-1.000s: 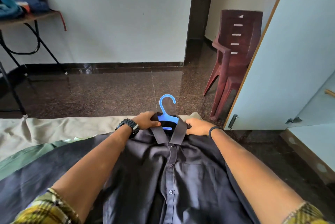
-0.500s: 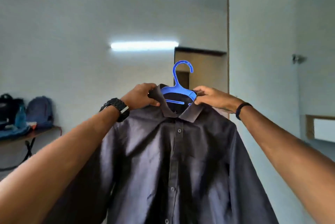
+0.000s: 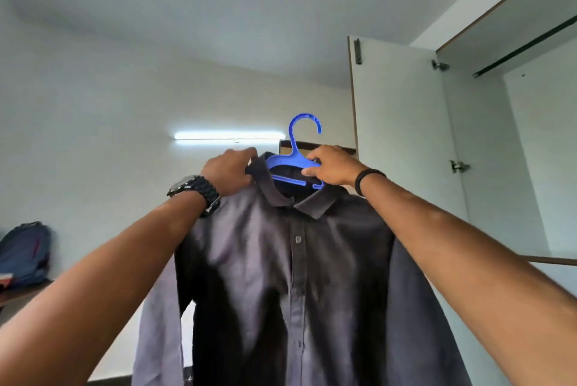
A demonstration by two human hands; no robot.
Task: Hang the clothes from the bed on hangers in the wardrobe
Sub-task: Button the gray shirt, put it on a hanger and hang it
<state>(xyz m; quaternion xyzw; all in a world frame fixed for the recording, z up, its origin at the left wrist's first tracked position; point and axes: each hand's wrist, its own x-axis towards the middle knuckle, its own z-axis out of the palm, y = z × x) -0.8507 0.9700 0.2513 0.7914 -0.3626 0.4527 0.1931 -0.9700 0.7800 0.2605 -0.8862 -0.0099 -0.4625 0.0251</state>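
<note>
Hanging in mid-air before the open wardrobe (image 3: pixel 406 135), a dark button-up shirt (image 3: pixel 290 276) sits on a blue plastic hanger (image 3: pixel 292 164). The left hand (image 3: pixel 229 171) grasps the left side of the collar, its fingertips hidden behind the fabric. The right hand (image 3: pixel 332 167) pinches the hanger's right shoulder, thumb in front, and covers that end of it. The hanger's arms lie buried inside the shirt; only the hook and the neck bars show. The shirt's hem and sleeve ends are cut off by the lower edge of the frame. A dark rail (image 3: pixel 524 48) crosses the wardrobe's top, partly out of view. A blue backpack (image 3: pixel 25 253) sits far left, blurred, under a lit tube light (image 3: pixel 228 135).
</note>
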